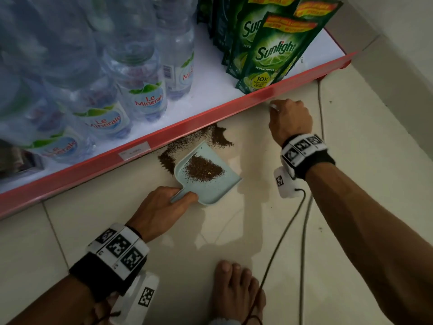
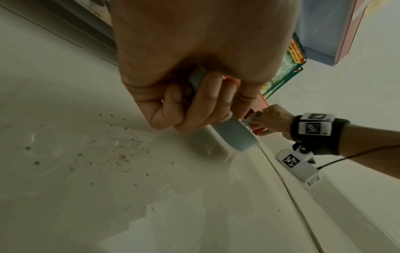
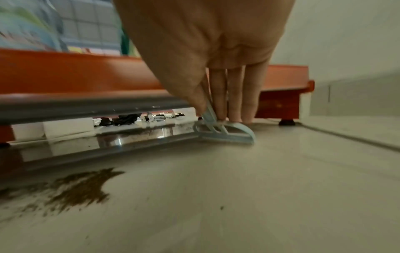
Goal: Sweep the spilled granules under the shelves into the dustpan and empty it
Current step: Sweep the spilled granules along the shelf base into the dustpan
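A light blue dustpan (image 1: 218, 187) lies on the tiled floor with its mouth toward the shelf's red front edge (image 1: 210, 113), and a heap of brown granules (image 1: 203, 168) sits in it. More spilled granules (image 1: 221, 137) lie at the shelf edge, right and left (image 1: 166, 158) of the pan's mouth. My left hand (image 1: 185, 195) grips the dustpan handle (image 2: 233, 133). My right hand (image 1: 276, 106) is down at the shelf edge to the right; its fingertips pinch a light blue brush handle (image 3: 229, 132) on the floor. The brush's bristles are hidden.
Water bottles (image 1: 145, 99) and green Sunlight pouches (image 1: 274, 52) stand on the low shelf. A cable (image 1: 281, 242) trails across the floor from my right wrist, past my bare foot (image 1: 236, 285). A wall (image 1: 398, 66) closes the right side. Scattered grains (image 2: 121, 155) dot the tiles.
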`<action>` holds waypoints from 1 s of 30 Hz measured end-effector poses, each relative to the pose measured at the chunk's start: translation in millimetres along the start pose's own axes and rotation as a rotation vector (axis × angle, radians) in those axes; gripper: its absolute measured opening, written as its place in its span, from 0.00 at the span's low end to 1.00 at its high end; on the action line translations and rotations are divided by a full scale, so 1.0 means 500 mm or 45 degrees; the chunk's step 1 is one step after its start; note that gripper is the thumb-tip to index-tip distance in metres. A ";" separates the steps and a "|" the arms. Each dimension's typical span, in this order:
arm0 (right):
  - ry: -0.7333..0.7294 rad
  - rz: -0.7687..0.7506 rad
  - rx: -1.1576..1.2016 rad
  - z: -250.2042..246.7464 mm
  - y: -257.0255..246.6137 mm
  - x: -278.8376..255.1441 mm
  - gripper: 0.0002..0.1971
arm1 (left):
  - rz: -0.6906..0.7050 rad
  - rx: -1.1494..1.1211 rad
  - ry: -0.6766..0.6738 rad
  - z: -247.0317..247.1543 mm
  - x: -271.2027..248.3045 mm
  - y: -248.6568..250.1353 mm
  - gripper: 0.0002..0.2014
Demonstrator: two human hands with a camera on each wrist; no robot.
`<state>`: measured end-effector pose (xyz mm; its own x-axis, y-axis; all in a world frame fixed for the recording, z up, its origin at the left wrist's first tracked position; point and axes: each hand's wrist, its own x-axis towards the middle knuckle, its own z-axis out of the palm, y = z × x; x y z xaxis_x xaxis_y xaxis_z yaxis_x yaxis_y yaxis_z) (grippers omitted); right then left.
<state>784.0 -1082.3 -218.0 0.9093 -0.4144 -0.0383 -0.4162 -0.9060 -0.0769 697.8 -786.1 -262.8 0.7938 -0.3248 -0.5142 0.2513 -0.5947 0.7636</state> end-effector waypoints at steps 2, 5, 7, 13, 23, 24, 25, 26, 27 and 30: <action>-0.032 -0.077 0.094 0.018 -0.021 0.006 0.15 | -0.021 0.000 0.004 -0.001 -0.004 -0.006 0.20; -0.177 -0.480 0.220 0.034 -0.068 -0.027 0.15 | -0.068 0.005 0.014 -0.008 -0.010 -0.018 0.20; -0.303 -0.807 0.230 0.029 -0.088 -0.065 0.18 | -0.103 -0.004 0.024 -0.014 -0.014 -0.024 0.20; -0.111 -0.992 0.391 -0.004 -0.041 -0.106 0.15 | -0.143 -0.032 0.039 -0.019 -0.036 -0.041 0.20; -0.168 -0.559 0.133 0.023 -0.060 -0.092 0.16 | -0.161 -0.051 0.034 -0.009 -0.051 -0.045 0.20; -0.200 -0.631 0.187 0.024 -0.070 -0.110 0.15 | -0.163 -0.054 0.037 -0.009 -0.051 -0.046 0.20; -0.214 -0.688 0.233 0.023 -0.078 -0.128 0.15 | -0.167 -0.058 0.040 -0.011 -0.052 -0.047 0.20; -0.198 -0.733 0.267 0.021 -0.083 -0.144 0.15 | -0.175 -0.060 0.043 -0.012 -0.052 -0.047 0.20; -0.158 -0.759 0.289 0.016 -0.085 -0.155 0.14 | -0.182 -0.058 0.045 -0.014 -0.053 -0.047 0.20; 0.008 -0.734 0.333 -0.001 -0.067 -0.150 0.15 | -0.182 -0.061 0.053 -0.017 -0.056 -0.050 0.20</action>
<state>730.0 -1020.8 -212.2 0.9872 0.1329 0.0877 0.1545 -0.9333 -0.3242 674.0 -755.9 -264.3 0.7701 -0.2080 -0.6031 0.3887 -0.5965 0.7022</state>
